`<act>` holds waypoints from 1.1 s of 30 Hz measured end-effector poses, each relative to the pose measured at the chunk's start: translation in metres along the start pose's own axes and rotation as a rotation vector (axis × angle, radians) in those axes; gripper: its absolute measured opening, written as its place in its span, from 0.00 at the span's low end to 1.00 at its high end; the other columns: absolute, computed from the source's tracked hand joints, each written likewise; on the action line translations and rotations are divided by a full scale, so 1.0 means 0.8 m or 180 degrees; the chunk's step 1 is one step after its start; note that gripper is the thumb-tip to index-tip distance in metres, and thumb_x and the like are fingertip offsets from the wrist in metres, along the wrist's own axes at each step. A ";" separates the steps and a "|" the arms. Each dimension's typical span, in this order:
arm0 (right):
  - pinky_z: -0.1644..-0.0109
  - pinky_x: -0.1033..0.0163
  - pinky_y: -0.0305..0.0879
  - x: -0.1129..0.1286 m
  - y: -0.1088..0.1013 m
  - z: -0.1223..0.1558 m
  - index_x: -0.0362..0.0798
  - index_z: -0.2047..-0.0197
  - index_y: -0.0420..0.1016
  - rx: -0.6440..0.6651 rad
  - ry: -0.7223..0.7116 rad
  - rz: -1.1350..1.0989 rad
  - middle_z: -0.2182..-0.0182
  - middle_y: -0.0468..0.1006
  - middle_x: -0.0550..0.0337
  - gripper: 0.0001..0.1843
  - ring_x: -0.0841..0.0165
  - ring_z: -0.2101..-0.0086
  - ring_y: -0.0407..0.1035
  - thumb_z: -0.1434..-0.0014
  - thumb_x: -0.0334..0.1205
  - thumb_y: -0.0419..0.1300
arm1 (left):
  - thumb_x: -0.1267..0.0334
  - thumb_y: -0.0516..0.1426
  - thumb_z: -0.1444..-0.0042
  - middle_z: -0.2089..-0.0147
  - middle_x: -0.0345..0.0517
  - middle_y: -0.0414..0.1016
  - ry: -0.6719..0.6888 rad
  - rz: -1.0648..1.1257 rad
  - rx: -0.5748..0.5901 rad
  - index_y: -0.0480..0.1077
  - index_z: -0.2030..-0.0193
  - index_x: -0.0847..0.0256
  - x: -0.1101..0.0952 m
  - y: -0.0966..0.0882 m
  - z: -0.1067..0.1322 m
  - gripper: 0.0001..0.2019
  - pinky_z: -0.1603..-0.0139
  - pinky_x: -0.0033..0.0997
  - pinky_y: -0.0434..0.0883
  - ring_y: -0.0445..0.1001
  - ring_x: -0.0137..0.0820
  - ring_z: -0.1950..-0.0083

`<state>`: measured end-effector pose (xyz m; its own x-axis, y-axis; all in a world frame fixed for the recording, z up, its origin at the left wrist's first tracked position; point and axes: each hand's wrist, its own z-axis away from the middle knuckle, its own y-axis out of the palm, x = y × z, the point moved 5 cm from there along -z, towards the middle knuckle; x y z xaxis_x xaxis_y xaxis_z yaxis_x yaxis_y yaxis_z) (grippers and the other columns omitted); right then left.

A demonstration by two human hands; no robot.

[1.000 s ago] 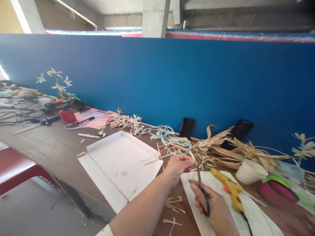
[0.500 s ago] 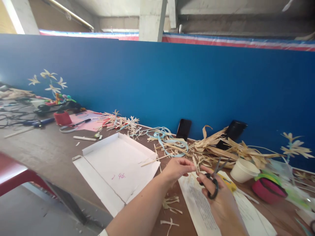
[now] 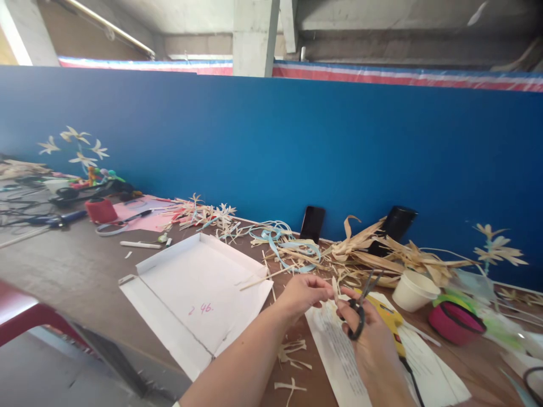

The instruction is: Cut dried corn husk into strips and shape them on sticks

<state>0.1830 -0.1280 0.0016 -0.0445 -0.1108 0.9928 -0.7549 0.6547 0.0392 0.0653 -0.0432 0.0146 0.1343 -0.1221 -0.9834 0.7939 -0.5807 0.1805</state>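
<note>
My left hand [image 3: 303, 295] is closed, thumb and fingers pinching a small pale strip of corn husk [image 3: 335, 287] that stands upright between my two hands. My right hand [image 3: 371, 333] is wrapped round black-handled scissors [image 3: 357, 325], their blades pointing away and slightly apart. Its fingertips meet the base of the same strip, where the exact grip is too small to make out. Both hands hover above a printed paper sheet [image 3: 333, 350]. Just right of my right hand lies a yellow tool [image 3: 392, 321] with a black cord, partly hidden by the hand.
Left of my hands lies a shallow white box lid [image 3: 173, 294]. Dried husks [image 3: 360, 249], blue ribbon [image 3: 280, 240] and a black phone [image 3: 313, 223] line the blue partition [image 3: 263, 147]. A white cup [image 3: 416, 291] and pink band [image 3: 456, 322] stand right. Husk scraps [image 3: 292, 353] lie in front.
The camera view has shifted slightly, moving the scene a little left. My hands keep their hold on the strip and scissors, and more of the yellow tool and its cord now shows.
</note>
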 end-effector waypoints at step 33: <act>0.76 0.66 0.55 -0.010 0.001 0.036 0.44 0.52 0.76 0.1552 0.0609 0.0924 0.83 0.70 0.63 0.34 0.72 0.81 0.59 0.54 0.62 0.59 | 0.52 0.64 0.64 0.71 0.46 0.73 0.0007 0.0164 0.0090 0.72 0.72 0.66 -0.006 -0.005 0.000 0.18 0.71 0.25 0.62 0.66 0.24 0.72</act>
<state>0.1637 -0.1477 -0.0098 -0.2093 0.1875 0.9597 -0.9447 0.2145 -0.2479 0.0614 -0.0400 0.0188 0.1758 -0.1507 -0.9728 0.7687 -0.5963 0.2312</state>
